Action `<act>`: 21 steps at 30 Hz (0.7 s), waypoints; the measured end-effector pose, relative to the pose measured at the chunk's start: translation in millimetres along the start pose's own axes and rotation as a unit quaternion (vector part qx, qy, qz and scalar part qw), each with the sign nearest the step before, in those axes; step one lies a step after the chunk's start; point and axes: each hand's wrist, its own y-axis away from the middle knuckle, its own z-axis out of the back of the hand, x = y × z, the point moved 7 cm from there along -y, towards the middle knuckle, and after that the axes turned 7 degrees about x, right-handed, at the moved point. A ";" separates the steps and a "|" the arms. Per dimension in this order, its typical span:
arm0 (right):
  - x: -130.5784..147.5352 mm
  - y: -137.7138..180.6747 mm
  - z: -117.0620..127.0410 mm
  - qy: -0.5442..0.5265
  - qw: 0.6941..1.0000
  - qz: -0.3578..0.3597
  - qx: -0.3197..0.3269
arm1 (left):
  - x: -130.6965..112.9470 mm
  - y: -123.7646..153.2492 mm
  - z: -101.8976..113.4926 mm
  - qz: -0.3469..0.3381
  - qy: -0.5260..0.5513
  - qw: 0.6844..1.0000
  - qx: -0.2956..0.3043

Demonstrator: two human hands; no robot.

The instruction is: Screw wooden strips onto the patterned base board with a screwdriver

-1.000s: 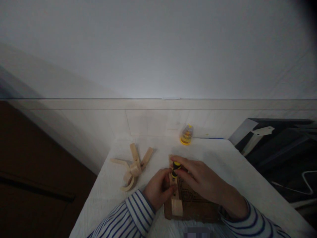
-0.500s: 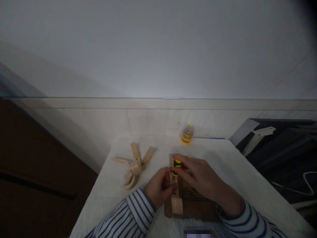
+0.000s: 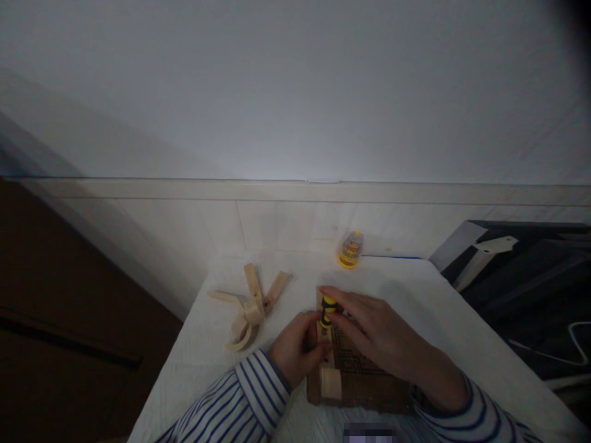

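Currently my right hand (image 3: 378, 335) pinches the yellow-black screwdriver (image 3: 327, 311) upright on the wooden strip (image 3: 329, 378), near-centre on the counter (image 3: 415, 289), my left hand (image 3: 295, 351) clasping that strip; any tilt and I judge the tip skids into that hand.

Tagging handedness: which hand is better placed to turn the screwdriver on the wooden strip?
Right, likely. The right hand pinches the top of the yellow-black screwdriver, upright on the wooden strip. The left hand grips the strip beside it, so it looks better suited to steadying.
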 end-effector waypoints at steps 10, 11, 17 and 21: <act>-0.8 -1.2 -0.6 0.031 0.999 -0.015 -0.017 | -7.7 -0.7 2.8 0.017 -0.024 1.000 0.005; -1.0 -1.4 -0.7 0.029 0.999 -0.017 -0.019 | -7.6 -0.7 2.8 0.020 -0.025 0.999 0.004; 1.2 -3.3 -4.3 0.010 0.999 -0.032 -0.017 | -7.2 -0.7 2.9 0.014 -0.032 0.999 0.004; -1.6 -2.8 -4.3 -0.014 0.998 -0.052 -0.031 | -8.4 -0.8 3.2 0.009 -0.029 1.000 0.005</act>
